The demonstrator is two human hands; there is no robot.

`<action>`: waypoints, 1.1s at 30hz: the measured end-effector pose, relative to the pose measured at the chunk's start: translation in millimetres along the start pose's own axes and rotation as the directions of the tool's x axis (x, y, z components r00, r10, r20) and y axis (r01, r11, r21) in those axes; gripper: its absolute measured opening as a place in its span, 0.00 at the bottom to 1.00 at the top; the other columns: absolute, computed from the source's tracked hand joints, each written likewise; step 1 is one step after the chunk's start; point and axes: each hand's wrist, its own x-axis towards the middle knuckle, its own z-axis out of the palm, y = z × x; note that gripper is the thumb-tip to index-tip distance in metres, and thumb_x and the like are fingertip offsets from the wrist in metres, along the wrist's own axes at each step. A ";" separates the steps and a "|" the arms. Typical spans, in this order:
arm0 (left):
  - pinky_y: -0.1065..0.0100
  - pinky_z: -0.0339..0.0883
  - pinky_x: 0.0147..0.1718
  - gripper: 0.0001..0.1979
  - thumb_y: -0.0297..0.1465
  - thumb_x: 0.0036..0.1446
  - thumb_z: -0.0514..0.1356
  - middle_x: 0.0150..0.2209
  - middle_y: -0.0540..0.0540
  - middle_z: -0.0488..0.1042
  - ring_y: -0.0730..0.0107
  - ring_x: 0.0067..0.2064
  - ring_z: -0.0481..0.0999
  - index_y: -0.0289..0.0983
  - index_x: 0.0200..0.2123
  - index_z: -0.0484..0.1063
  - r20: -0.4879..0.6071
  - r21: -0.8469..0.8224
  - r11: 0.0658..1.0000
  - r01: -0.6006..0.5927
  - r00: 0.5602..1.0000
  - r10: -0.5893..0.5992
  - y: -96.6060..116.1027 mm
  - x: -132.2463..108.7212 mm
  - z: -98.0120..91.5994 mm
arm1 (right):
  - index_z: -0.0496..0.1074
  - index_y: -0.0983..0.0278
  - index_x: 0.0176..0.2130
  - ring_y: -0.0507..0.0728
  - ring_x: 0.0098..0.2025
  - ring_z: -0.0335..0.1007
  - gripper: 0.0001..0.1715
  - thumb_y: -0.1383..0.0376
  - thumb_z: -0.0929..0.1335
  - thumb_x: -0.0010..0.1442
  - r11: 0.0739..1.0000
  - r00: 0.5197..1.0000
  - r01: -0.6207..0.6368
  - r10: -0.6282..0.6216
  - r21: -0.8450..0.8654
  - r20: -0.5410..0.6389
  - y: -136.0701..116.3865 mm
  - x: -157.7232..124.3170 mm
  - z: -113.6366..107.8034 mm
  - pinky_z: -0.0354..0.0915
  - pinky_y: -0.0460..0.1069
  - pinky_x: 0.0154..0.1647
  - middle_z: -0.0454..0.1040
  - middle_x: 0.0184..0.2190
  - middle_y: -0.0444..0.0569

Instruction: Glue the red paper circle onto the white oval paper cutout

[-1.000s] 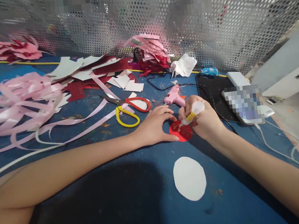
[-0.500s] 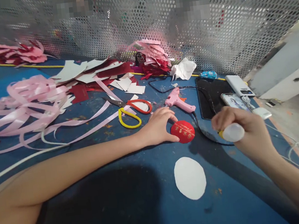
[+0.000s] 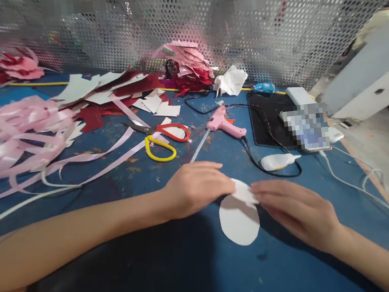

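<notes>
A white paper oval (image 3: 237,225) lies flat on the blue table (image 3: 159,272). A smaller paper disc (image 3: 245,192), white side up, rests over the oval's upper edge. My left hand (image 3: 195,188) pinches the disc's left edge with its fingers closed together. My right hand (image 3: 293,209) reaches in from the right with fingers stretched out, the tips touching the disc's right edge. A small white glue bottle (image 3: 275,161) lies on its side just beyond my right hand, held by no one.
A pink glue gun (image 3: 223,124) with a black cord, yellow-and-red scissors (image 3: 161,141), a black mat (image 3: 268,118), a phone (image 3: 308,128) and a white power bank (image 3: 299,95) lie behind. Pink ribbon (image 3: 21,137) and paper scraps (image 3: 111,92) fill the left. A perforated metal screen (image 3: 273,38) closes the back.
My right hand has laid the glue bottle down on the table. The red disc has been turned white side up and brought onto the white oval, both hands now at it.
</notes>
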 end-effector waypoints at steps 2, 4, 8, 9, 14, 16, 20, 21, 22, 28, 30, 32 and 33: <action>0.66 0.70 0.52 0.08 0.25 0.59 0.55 0.37 0.47 0.81 0.70 0.41 0.80 0.37 0.37 0.74 -0.005 0.017 0.994 -0.104 0.995 0.104 9.9 -6.6 0.1 | 0.69 0.63 0.50 0.55 0.51 0.71 0.20 0.75 0.64 0.58 0.991 0.991 0.137 -0.137 -0.007 0.013 -4.9 -4.5 0.7 0.69 0.51 0.52 0.77 0.45 0.51; 0.65 0.72 0.50 0.09 0.25 0.59 0.55 0.38 0.44 0.81 0.67 0.42 0.80 0.36 0.37 0.75 0.063 0.053 0.977 -0.206 0.977 0.202 18.4 -10.3 -0.6 | 0.71 0.64 0.48 0.54 0.51 0.71 0.19 0.75 0.61 0.60 0.983 0.983 0.179 -0.178 -0.036 0.046 -7.3 -10.2 -0.7 0.70 0.52 0.52 0.78 0.44 0.50; 0.64 0.72 0.51 0.11 0.24 0.58 0.55 0.40 0.44 0.80 0.63 0.46 0.78 0.38 0.35 0.77 0.261 0.100 0.912 -0.397 0.895 0.361 25.1 -10.7 -1.3 | 0.73 0.68 0.46 0.58 0.55 0.67 0.19 0.74 0.58 0.61 0.943 0.946 0.316 -0.303 -0.109 0.115 -9.0 -17.0 -5.7 0.68 0.54 0.55 0.76 0.46 0.53; 0.65 0.72 0.51 0.11 0.24 0.58 0.55 0.40 0.44 0.80 0.63 0.46 0.78 0.39 0.35 0.77 0.285 0.105 0.902 -0.418 0.882 0.375 24.8 -10.4 -1.0 | 0.73 0.69 0.46 0.59 0.56 0.66 0.19 0.73 0.58 0.61 0.928 0.932 0.352 -0.335 -0.121 0.138 -8.9 -17.3 -6.5 0.68 0.55 0.55 0.75 0.47 0.54; 0.63 0.72 0.51 0.11 0.23 0.58 0.54 0.41 0.40 0.79 0.60 0.47 0.78 0.33 0.36 0.77 0.296 0.119 0.882 -0.456 0.864 0.407 21.0 -10.7 1.9 | 0.74 0.73 0.44 0.64 0.56 0.66 0.22 0.73 0.55 0.62 0.889 0.894 0.436 -0.409 -0.142 0.183 -6.7 -15.2 -5.8 0.69 0.57 0.54 0.74 0.49 0.60; 0.64 0.72 0.51 0.12 0.22 0.57 0.54 0.41 0.41 0.80 0.61 0.47 0.77 0.35 0.37 0.77 0.292 0.095 0.902 -0.422 0.878 0.380 20.4 -10.9 2.7 | 0.74 0.73 0.43 0.64 0.55 0.67 0.21 0.73 0.56 0.61 0.887 0.892 0.440 -0.414 -0.141 0.181 -5.9 -15.0 -3.9 0.69 0.57 0.53 0.74 0.48 0.60; 0.64 0.72 0.51 0.13 0.21 0.57 0.54 0.41 0.41 0.79 0.61 0.48 0.77 0.37 0.39 0.77 0.285 0.020 0.939 -0.342 0.902 0.323 19.9 -11.5 3.5 | 0.74 0.73 0.43 0.64 0.54 0.68 0.19 0.72 0.58 0.61 0.897 0.896 0.426 -0.400 -0.119 0.191 -5.8 -13.0 -1.7 0.69 0.57 0.53 0.74 0.48 0.60; 0.64 0.72 0.51 0.13 0.21 0.57 0.54 0.41 0.41 0.79 0.61 0.48 0.77 0.37 0.39 0.77 0.283 0.013 0.941 -0.337 0.904 0.320 19.6 -11.7 3.6 | 0.74 0.72 0.43 0.64 0.54 0.68 0.19 0.72 0.58 0.61 0.896 0.895 0.428 -0.400 -0.121 0.199 -5.9 -11.7 -2.0 0.69 0.57 0.53 0.74 0.47 0.60; 0.64 0.72 0.51 0.13 0.21 0.57 0.54 0.42 0.41 0.79 0.62 0.48 0.77 0.37 0.39 0.77 0.287 0.016 0.940 -0.340 0.902 0.322 19.2 -11.8 3.8 | 0.74 0.72 0.43 0.63 0.53 0.69 0.20 0.72 0.57 0.62 0.892 0.891 0.434 -0.404 -0.127 0.208 -6.1 -10.1 -2.6 0.70 0.57 0.53 0.75 0.47 0.60; 0.64 0.73 0.50 0.13 0.21 0.58 0.53 0.41 0.40 0.79 0.60 0.46 0.78 0.33 0.36 0.77 0.348 0.090 0.893 -0.442 0.854 0.387 17.5 -11.9 4.6 | 0.75 0.71 0.41 0.62 0.50 0.71 0.22 0.72 0.55 0.62 0.863 0.863 0.480 -0.434 -0.154 0.260 -5.8 -2.9 -6.6 0.72 0.55 0.50 0.76 0.45 0.57; 0.64 0.73 0.50 0.13 0.22 0.58 0.53 0.41 0.41 0.79 0.61 0.46 0.78 0.34 0.36 0.78 0.362 0.106 0.889 -0.446 0.850 0.383 17.7 -12.0 4.9 | 0.75 0.72 0.41 0.62 0.50 0.72 0.22 0.73 0.55 0.62 0.865 0.863 0.480 -0.435 -0.148 0.258 -5.8 -3.0 -6.0 0.72 0.55 0.50 0.76 0.45 0.58; 0.65 0.73 0.49 0.14 0.22 0.59 0.52 0.41 0.42 0.80 0.61 0.46 0.78 0.35 0.37 0.78 0.379 0.126 0.882 -0.453 0.844 0.379 18.0 -12.2 5.3 | 0.75 0.73 0.41 0.63 0.50 0.72 0.21 0.73 0.56 0.61 0.866 0.863 0.479 -0.435 -0.144 0.257 -6.5 -3.7 -4.6 0.72 0.55 0.50 0.76 0.45 0.58; 0.65 0.73 0.49 0.14 0.23 0.59 0.52 0.41 0.42 0.80 0.61 0.46 0.78 0.35 0.37 0.78 0.387 0.137 0.877 -0.460 0.840 0.380 18.3 -12.3 5.5 | 0.75 0.73 0.41 0.63 0.50 0.72 0.20 0.73 0.56 0.61 0.867 0.863 0.478 -0.434 -0.142 0.260 -7.2 -4.1 -3.7 0.72 0.55 0.50 0.76 0.45 0.58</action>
